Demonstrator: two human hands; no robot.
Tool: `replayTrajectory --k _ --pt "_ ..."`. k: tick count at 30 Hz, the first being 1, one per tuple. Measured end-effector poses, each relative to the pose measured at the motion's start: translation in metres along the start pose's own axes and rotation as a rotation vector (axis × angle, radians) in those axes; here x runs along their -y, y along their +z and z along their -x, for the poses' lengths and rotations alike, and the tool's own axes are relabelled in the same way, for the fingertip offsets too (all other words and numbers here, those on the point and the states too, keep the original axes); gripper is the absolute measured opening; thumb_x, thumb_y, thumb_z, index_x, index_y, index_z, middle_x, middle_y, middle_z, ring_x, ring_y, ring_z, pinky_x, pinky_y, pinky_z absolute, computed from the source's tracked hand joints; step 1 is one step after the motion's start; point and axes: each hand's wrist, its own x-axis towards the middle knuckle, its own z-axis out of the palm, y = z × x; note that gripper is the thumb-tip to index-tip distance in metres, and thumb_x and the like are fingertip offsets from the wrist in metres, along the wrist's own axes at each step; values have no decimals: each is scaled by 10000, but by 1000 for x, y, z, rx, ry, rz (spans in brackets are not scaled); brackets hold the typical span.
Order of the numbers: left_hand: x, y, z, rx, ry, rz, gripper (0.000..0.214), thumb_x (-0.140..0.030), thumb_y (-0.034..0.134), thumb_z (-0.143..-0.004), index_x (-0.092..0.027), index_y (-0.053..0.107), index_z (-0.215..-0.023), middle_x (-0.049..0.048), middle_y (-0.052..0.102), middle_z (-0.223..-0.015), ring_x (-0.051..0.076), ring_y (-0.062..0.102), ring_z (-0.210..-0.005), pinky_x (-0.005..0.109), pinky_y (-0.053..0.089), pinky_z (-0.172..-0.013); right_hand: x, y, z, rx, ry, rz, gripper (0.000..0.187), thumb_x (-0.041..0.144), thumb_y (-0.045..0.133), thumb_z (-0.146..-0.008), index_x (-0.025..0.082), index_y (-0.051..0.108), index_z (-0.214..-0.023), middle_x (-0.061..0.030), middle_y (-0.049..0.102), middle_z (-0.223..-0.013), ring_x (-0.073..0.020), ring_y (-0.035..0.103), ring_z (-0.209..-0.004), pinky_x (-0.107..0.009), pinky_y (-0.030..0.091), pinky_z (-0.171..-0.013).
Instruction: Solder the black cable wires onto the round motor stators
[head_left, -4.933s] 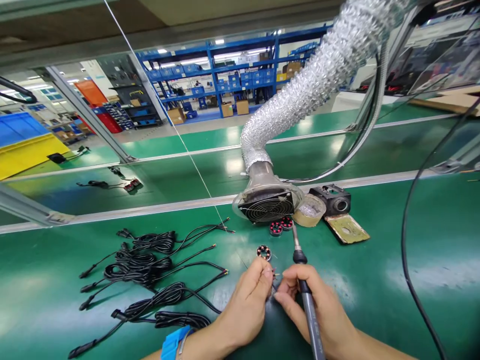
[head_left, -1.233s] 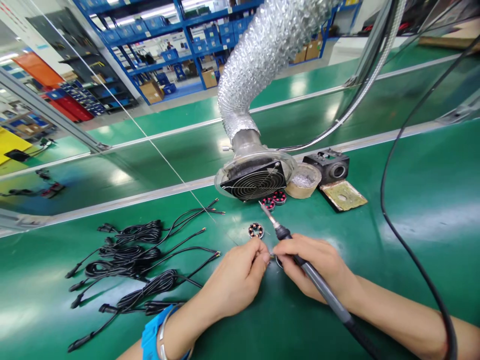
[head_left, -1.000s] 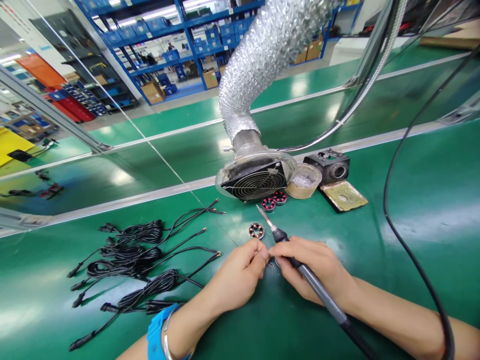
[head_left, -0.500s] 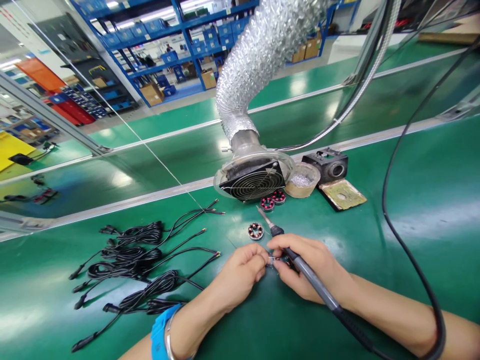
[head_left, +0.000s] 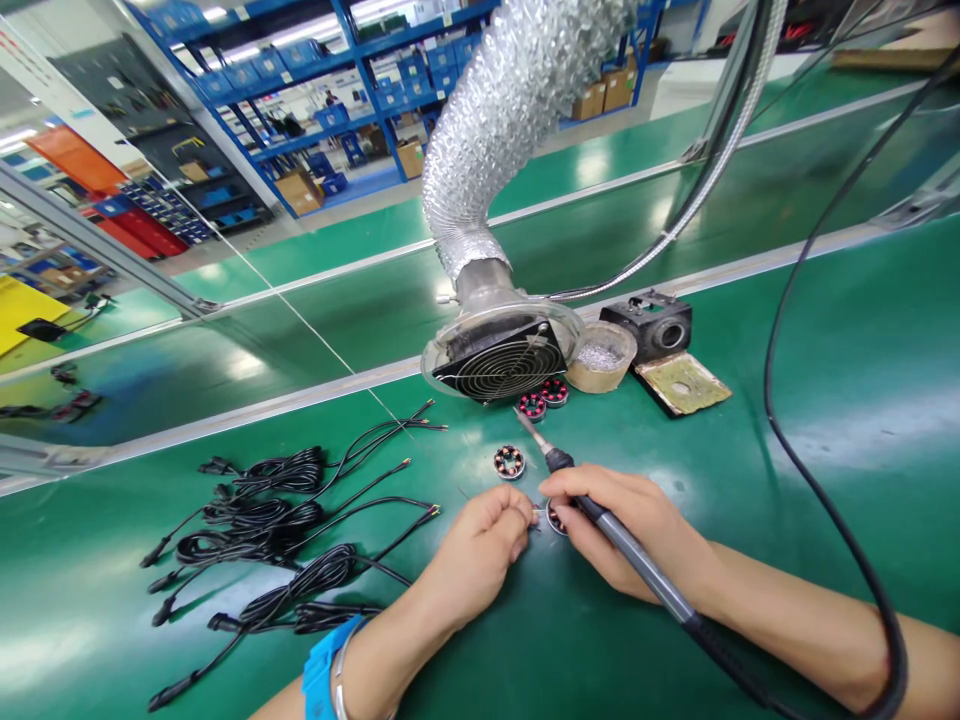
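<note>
My right hand (head_left: 649, 525) is closed around a soldering iron (head_left: 634, 550), its metal tip pointing up and left, away from the fingers. The thumb and fingertips of that same hand also grip a small copper-wound motor stator (head_left: 553, 517), partly hidden behind them. Beside it, my left hand (head_left: 480, 540) pinches thin wire ends (head_left: 538, 513) next to the stator's edge. Just beyond the fingers, another copper-wound stator (head_left: 509, 462) lies flat on the green table (head_left: 480, 655). Two stators with red windings (head_left: 532, 406) sit farther back, close to the iron's tip.
Bundled black cables (head_left: 292, 520) lie at left. A fume extractor hood (head_left: 502, 360) on a silver duct (head_left: 480, 150) hangs over the back. Right of it stand a round tub (head_left: 600, 360), a black holder (head_left: 649, 325) and a yellowish pad (head_left: 684, 384). The iron's black cord (head_left: 795, 440) loops at right.
My right hand has shifted slightly right with the stator, opening a small gap from my left fingertips. More of the stator now shows. The camera view has moved slightly.
</note>
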Motion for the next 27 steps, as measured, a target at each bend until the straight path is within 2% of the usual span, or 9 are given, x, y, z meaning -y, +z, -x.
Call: replayTrajectory --k 5,10,15,27 --pt "1 1 0 -6 11 -7 218 -387 479 -858 -189 475 -768 -97 345 -518 70 227 -470 221 164 -447 12 -23 4 -44 -16 -18 371 79 541 -907 168 591 -1264 -37 689 -914 -113 635 -747 -232 507 -689" --pt "0 0 1 6 -6 -5 221 -390 489 -865 -189 475 -776 -94 349 -528 74 232 -482 228 160 -453 22 -41 15 -74 61 -54 289 134 523 -851 192 659 -1100 -1 594 -704 -126 491 -566 -276 366 -508" --pt "1 0 2 10 -6 12 205 -379 489 -868 -190 485 -788 -98 342 -518 77 223 -477 238 149 -452 24 -40 15 -101 82 -126 234 127 509 -826 201 645 -1002 -1 618 -703 -129 488 -549 -285 359 -524" --pt "1 0 2 19 -1 -4 230 -397 494 -885 -187 486 -793 -95 339 -529 83 230 -489 238 160 -462 25 -37 14 -77 59 -108 234 139 491 -824 208 639 -991 4 556 -623 -137 457 -498 -293 335 -492"
